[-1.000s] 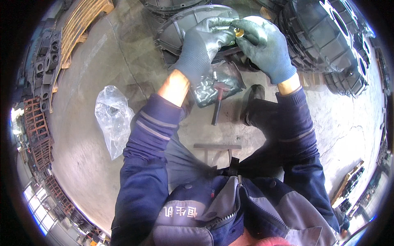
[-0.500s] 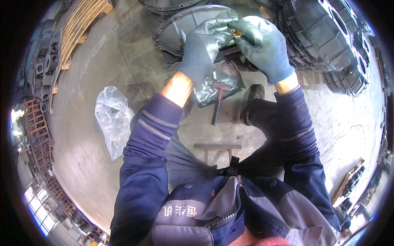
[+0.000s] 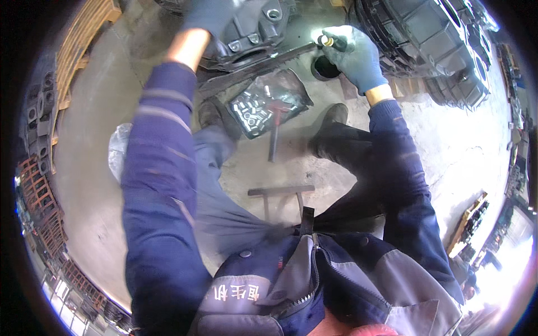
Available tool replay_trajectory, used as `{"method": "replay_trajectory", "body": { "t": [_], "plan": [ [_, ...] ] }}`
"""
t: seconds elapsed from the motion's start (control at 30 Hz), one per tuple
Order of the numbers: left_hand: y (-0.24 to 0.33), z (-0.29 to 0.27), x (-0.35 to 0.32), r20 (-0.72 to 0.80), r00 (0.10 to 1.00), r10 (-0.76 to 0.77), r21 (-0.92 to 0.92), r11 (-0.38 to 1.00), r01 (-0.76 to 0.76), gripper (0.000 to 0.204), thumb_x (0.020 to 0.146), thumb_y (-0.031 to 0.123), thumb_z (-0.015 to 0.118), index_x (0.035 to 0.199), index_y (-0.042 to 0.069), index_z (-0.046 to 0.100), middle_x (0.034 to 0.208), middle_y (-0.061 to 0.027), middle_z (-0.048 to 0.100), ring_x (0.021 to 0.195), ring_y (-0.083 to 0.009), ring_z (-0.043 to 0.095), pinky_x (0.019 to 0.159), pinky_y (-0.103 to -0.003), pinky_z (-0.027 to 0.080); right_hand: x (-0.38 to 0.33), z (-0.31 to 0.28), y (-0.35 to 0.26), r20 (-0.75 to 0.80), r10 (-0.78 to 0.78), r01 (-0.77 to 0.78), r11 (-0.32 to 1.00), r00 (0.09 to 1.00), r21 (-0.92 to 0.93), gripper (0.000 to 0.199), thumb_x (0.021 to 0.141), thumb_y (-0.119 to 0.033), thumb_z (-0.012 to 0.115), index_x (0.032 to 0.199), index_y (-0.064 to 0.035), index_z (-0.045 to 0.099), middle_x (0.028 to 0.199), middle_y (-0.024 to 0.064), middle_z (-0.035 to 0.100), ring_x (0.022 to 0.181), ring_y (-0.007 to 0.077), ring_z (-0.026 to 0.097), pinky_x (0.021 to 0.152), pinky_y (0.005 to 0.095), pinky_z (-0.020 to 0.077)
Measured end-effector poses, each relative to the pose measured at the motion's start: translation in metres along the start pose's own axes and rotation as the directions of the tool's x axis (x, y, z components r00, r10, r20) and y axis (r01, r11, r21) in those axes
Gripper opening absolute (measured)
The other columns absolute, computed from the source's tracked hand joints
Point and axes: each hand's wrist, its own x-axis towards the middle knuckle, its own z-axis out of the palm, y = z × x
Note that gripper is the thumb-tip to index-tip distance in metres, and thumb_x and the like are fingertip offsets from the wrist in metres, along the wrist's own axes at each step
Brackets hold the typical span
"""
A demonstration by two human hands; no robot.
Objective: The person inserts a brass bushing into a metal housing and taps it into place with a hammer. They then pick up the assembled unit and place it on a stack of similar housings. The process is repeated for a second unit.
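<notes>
My right hand (image 3: 358, 61), in a dark glove, is closed around a small cylindrical piece (image 3: 325, 41) with a dark end and a yellow band; its exact kind cannot be made out. My gloved left hand (image 3: 212, 15) is blurred at the top edge, by a large grey metal casting (image 3: 249, 33), its fingers hidden. Between my feet and the casting, a black plastic bag (image 3: 300, 89) lies spread with several short metal sleeves (image 3: 246, 112) on it. A hammer (image 3: 274, 134) with a reddish head rests across the bag's near edge.
Stacked dark housings (image 3: 414, 45) stand at the right. A round black container (image 3: 325, 68) is below my right hand. A clear plastic bag (image 3: 117, 148) lies left of my left arm. A small stand (image 3: 280, 191) is between my legs, and a wooden pallet (image 3: 84, 50) at far left.
My hands have moved apart: the left went up and left to the casting, the right stays with the banded piece. The view has shifted, and the casting appears in a different position.
</notes>
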Motion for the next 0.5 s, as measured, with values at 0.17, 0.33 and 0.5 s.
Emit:
{"method": "replay_trajectory", "body": {
  "t": [0.17, 0.33, 0.5],
  "plan": [
    [-0.067, 0.015, 0.032, 0.542, 0.838, 0.069, 0.058, 0.991, -0.119, 0.066, 0.105, 0.057, 0.044, 0.117, -0.002, 0.07, 0.113, -0.0276, 0.072, 0.104, -0.0421, 0.07, 0.093, -0.049, 0.051, -0.047, 0.059, 0.068, 0.279, 0.392, -0.441, 0.887, 0.877, 0.138, 0.034, 0.084, -0.029, 0.08, 0.116, -0.0165, 0.075, 0.109, 0.0122, 0.073, 0.095, 0.0329, 0.071, 0.084, 0.0398, 0.057],
    [-0.073, 0.026, 0.033, 0.47, 0.879, -0.081, 0.202, 0.979, -0.018, 0.074, 0.103, 0.064, 0.049, 0.085, -0.004, 0.074, 0.072, -0.0187, 0.071, 0.067, -0.0283, 0.065, 0.07, -0.045, 0.05, -0.075, 0.126, 0.126, 0.254, 0.394, -0.412, 0.911, 0.883, 0.022, 0.031, 0.088, -0.031, 0.079, 0.109, -0.0087, 0.076, 0.106, 0.0172, 0.075, 0.099, 0.0331, 0.072, 0.087, 0.0398, 0.0565],
    [-0.051, 0.018, 0.02, 0.261, 0.959, -0.109, 0.144, 0.987, 0.073, 0.067, 0.102, 0.062, 0.054, 0.09, 0.0, 0.076, 0.071, -0.012, 0.072, 0.058, -0.0222, 0.058, 0.062, -0.047, 0.047, -0.094, 0.189, 0.165, 0.279, 0.444, -0.45, 0.892, 0.852, -0.043, 0.04, 0.088, -0.029, 0.079, 0.116, -0.0019, 0.073, 0.11, 0.0199, 0.075, 0.1, 0.033, 0.073, 0.089, 0.0387, 0.0564]
  ]
}}
